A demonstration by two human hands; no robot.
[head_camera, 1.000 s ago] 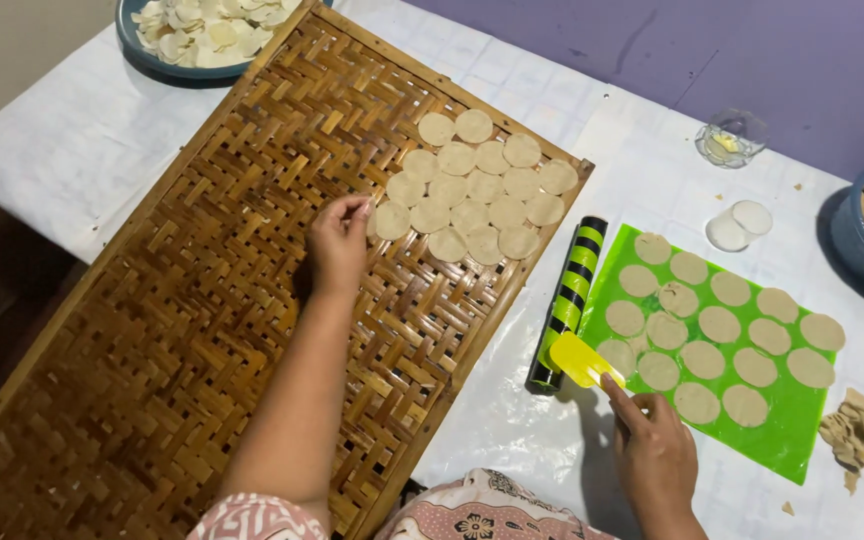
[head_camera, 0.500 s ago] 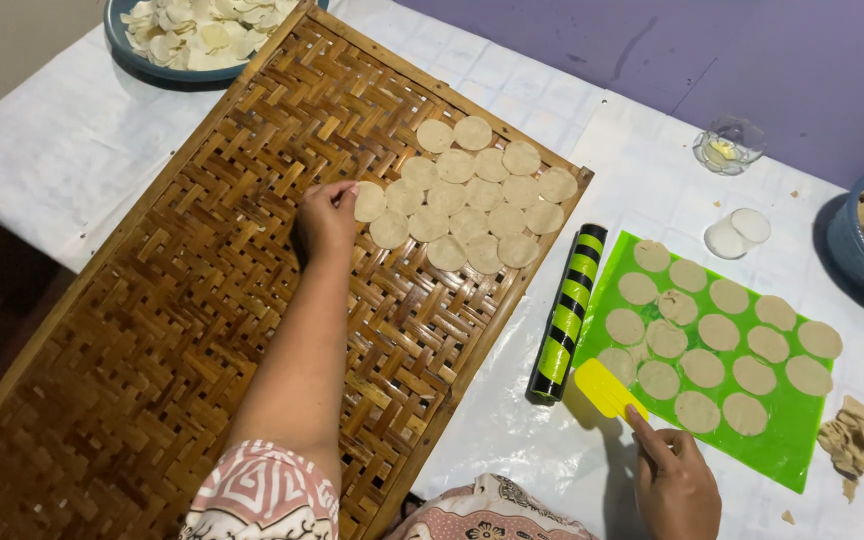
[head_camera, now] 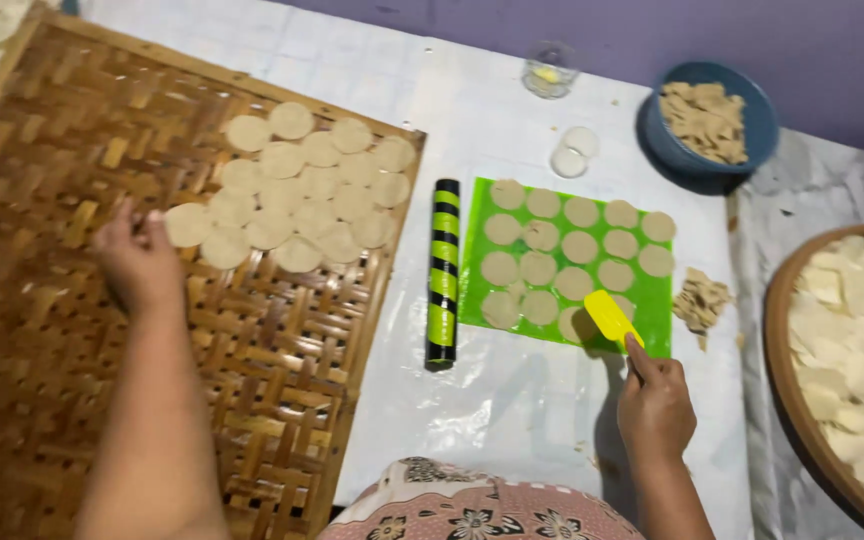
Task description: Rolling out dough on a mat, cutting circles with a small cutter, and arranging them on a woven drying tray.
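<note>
— Dough rounds (head_camera: 297,195) lie in a cluster on the woven bamboo tray (head_camera: 62,330) at the left, roughly twenty, overlapping. The left hand (head_camera: 137,262) rests just beside the leftmost one, fingers bent, gripping nothing I can see.

— And further right?

— One black-and-green striped rolling pin (head_camera: 442,270), then a green mat (head_camera: 652,330) bearing about sixteen rounds. The right hand (head_camera: 655,405) pinches one yellow scraper (head_camera: 612,318). One blue bowl (head_camera: 752,120) holds scraps.
</note>
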